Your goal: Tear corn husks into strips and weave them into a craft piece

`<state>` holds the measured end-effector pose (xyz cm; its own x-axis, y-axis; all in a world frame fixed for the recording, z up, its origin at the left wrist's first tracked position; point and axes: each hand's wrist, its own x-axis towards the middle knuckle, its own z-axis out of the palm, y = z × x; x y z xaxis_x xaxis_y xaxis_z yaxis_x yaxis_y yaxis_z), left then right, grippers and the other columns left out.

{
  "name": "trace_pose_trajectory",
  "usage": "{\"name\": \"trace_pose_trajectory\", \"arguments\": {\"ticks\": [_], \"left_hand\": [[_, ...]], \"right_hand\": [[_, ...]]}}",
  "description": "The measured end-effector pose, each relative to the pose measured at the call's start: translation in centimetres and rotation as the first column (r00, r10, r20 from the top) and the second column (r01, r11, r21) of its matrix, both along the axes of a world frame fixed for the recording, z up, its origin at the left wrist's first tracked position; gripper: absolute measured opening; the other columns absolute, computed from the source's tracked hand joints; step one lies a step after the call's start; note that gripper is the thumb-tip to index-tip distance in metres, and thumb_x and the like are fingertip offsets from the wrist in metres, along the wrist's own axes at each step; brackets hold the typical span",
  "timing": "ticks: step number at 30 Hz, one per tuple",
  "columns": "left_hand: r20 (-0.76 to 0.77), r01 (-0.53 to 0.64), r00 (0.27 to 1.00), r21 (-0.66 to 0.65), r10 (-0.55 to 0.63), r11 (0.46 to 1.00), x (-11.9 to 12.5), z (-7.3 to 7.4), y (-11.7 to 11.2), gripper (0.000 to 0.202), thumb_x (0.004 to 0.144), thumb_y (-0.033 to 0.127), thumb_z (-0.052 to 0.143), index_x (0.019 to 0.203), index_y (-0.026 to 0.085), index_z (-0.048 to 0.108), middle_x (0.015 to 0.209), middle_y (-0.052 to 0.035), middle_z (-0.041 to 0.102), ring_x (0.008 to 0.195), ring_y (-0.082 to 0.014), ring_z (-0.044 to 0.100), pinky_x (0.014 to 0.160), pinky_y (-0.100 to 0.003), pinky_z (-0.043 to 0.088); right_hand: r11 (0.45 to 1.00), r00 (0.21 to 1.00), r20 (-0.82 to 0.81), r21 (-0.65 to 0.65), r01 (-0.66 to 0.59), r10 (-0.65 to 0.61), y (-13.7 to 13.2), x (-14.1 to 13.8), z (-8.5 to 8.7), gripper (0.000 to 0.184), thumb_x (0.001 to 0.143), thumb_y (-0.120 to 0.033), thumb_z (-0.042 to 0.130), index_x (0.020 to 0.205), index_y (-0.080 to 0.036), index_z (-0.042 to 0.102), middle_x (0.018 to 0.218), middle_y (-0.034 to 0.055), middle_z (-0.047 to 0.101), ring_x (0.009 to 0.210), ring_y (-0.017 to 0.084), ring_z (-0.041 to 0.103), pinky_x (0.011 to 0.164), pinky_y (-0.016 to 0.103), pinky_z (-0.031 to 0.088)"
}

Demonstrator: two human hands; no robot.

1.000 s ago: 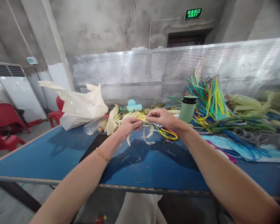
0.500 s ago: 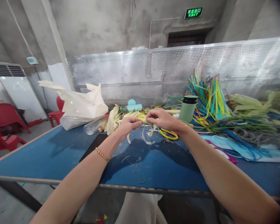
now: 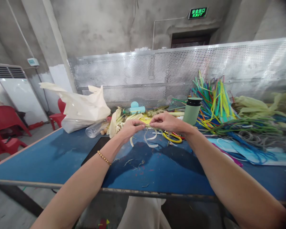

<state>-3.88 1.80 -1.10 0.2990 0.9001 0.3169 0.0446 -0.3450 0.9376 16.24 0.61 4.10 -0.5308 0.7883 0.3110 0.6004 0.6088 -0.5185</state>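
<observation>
Over the middle of the blue table [image 3: 50, 159], my left hand [image 3: 130, 128] and my right hand [image 3: 166, 121] are both pinched on a thin pale corn husk strip [image 3: 149, 137] stretched between them. Loose ends of the strip curl down onto the table below my fingers. Yellow-handled scissors [image 3: 173, 138] lie just under my right hand. A pile of corn husks [image 3: 118, 122] sits right behind my left hand.
A white plastic bag [image 3: 82, 108] and a clear bottle [image 3: 95, 128] lie at the back left. A green cup [image 3: 192, 110], coloured strips [image 3: 214, 98] and tangled cords [image 3: 250, 133] fill the right side. A perforated metal screen [image 3: 157, 76] closes the far edge. Red chairs [image 3: 4, 127] stand to the left.
My right hand has shifted slightly towards the left hand and the strip between them has pulled straighter. The hanging ends have moved a little.
</observation>
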Motion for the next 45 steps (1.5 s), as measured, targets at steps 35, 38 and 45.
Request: {"name": "trace_pose_trajectory", "arguments": {"ticks": [35,38,45], "left_hand": [[-0.134,0.155,0.98,0.043,-0.148,0.987,-0.1,0.1,-0.4,0.021,0.069,0.031,0.071,0.078,0.012,0.07,0.064,-0.0004,0.057,0.059,-0.0088,0.042,0.057,-0.025,0.031],[-0.149,0.206,0.968,0.02,-0.201,0.978,-0.3,0.0,-0.3,0.022,0.069,0.034,0.072,0.072,0.012,0.068,0.062,0.0005,0.054,0.058,-0.0085,0.041,0.058,-0.025,0.03],[-0.162,0.304,0.938,-0.046,-0.308,0.951,-0.6,0.0,-0.5,0.021,0.069,0.032,0.074,0.074,0.012,0.071,0.065,-0.0008,0.059,0.06,-0.0082,0.046,0.061,-0.025,0.034]], "right_hand": [[1.0,1.0,0.008,-0.006,-0.019,0.019,-0.9,-0.6,0.1,0.015,0.071,-0.024,0.06,0.075,-0.015,0.072,0.059,-0.0004,0.058,0.054,0.01,0.045,0.052,0.025,0.031],[0.988,0.996,0.01,0.129,-0.087,0.086,-0.5,-0.9,-0.3,0.014,0.073,-0.024,0.061,0.075,-0.016,0.072,0.064,0.0001,0.06,0.06,0.011,0.048,0.057,0.025,0.034],[0.973,0.991,0.002,0.192,-0.129,0.131,0.0,-1.0,-0.7,0.011,0.073,-0.026,0.066,0.073,-0.015,0.071,0.07,0.0025,0.064,0.067,0.013,0.054,0.062,0.025,0.037]]}}
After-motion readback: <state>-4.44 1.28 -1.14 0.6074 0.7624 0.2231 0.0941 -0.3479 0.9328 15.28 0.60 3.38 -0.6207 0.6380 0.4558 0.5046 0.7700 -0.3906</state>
